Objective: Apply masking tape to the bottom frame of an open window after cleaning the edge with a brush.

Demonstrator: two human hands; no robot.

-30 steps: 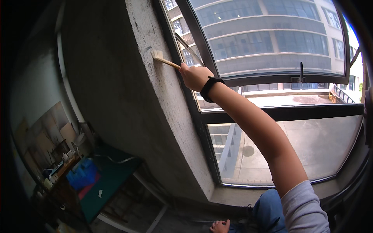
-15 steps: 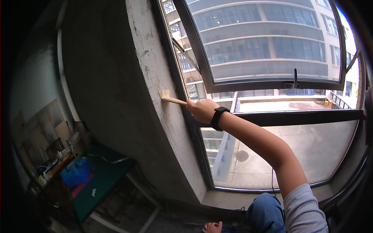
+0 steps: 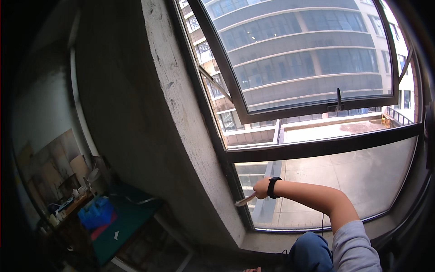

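A paintbrush [image 3: 247,199] with a pale wooden handle and light bristles is gripped by its handle in my right hand [image 3: 261,187], which wears a black wristband [image 3: 272,187]. Its bristles are low on the rough grey window reveal [image 3: 199,154], next to the dark window frame [image 3: 230,190]; whether they touch the plaster or the frame I cannot tell. Only a sliver of my left hand [image 3: 253,270] shows at the lower edge, left of my blue-clad knee [image 3: 310,254]; its fingers are mostly cut off.
The upper window sash [image 3: 290,111] tilts outward, its handle at the bottom. Below lies a fixed pane with a sill [image 3: 272,240]. To the left stands a green-topped table [image 3: 108,242] with a blue bag [image 3: 97,213], beside a cluttered wooden surface [image 3: 74,204].
My right hand has moved down and to the right with the paintbrush, from midway up the reveal to its lower part. The left hand has slipped mostly out of view as the view shifted.
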